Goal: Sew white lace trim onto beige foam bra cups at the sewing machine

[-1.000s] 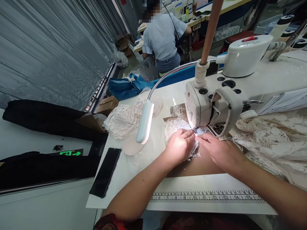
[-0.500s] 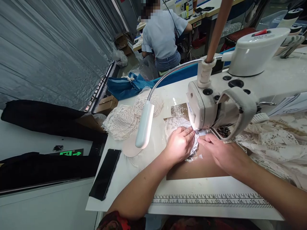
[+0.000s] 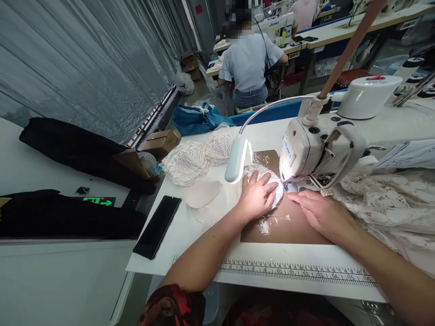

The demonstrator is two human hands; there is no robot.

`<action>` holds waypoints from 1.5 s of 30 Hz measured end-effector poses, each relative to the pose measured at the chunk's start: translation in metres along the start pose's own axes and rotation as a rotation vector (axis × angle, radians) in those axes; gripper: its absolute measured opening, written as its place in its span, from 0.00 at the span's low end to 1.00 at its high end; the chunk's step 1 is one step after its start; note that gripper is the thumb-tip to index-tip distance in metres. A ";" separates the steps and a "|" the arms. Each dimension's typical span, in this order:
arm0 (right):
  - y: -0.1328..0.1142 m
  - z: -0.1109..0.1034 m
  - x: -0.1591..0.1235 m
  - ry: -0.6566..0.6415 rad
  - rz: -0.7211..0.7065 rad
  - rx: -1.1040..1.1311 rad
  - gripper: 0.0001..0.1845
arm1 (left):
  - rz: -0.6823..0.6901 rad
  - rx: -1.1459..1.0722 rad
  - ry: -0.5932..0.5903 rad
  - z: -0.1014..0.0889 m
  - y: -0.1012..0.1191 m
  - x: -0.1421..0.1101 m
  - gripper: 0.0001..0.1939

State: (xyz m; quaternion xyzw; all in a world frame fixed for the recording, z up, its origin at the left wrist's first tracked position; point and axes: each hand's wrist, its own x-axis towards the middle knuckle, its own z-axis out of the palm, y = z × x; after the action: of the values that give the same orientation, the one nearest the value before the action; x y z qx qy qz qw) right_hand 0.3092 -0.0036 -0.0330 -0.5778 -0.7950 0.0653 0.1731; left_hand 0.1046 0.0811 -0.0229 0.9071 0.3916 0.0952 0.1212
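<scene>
My left hand lies flat with spread fingers on a round white lace piece, pressing it beside the needle area of a white sewing machine. The fingers cover much of the lace. To the right of the presser foot rests my right hand, its index finger stretched toward the lace edge and the other fingers partly bent. No object shows in it. Both hands are over a brown sheet on the white table. The needle itself is hidden by the machine head and the glare.
A lamp on a bendy neck hangs left of the machine. Lace cups, a beige pad and a black phone lie leftward. Lace fabric is heaped at right. A ruler strip runs along the front. A co-worker sits beyond.
My left hand's fingers have gone from bunched near the needle to spread over the lace, a little further left of it. The right hand stays beside the foot. The camera view has shifted.
</scene>
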 end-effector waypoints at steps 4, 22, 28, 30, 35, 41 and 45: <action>0.001 -0.009 -0.002 -0.021 -0.022 0.109 0.19 | 0.285 -0.204 -0.250 -0.020 0.004 -0.024 0.16; -0.001 0.002 -0.003 -0.124 -0.055 -0.183 0.23 | 0.287 -0.036 -0.132 -0.008 0.028 -0.028 0.21; -0.007 0.000 0.000 -0.130 -0.015 -0.269 0.24 | 0.267 0.065 -0.121 -0.004 0.021 -0.018 0.25; -0.009 -0.001 0.002 -0.149 0.013 -0.272 0.25 | 0.287 0.053 -0.128 -0.004 0.016 -0.013 0.26; -0.016 -0.004 0.007 -0.172 0.095 -0.275 0.24 | 0.369 0.043 -0.145 -0.009 0.003 -0.002 0.26; -0.021 -0.006 0.013 -0.185 0.132 -0.292 0.24 | 0.420 0.054 -0.194 -0.015 -0.006 0.010 0.27; -0.016 -0.004 0.010 -0.167 0.099 -0.233 0.23 | 0.440 0.054 -0.220 -0.017 -0.011 0.011 0.27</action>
State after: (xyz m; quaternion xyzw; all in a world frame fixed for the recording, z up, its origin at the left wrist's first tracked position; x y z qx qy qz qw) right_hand 0.2936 0.0003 -0.0226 -0.6252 -0.7792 0.0288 0.0346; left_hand 0.0999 0.0993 -0.0093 0.9784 0.1715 0.0092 0.1150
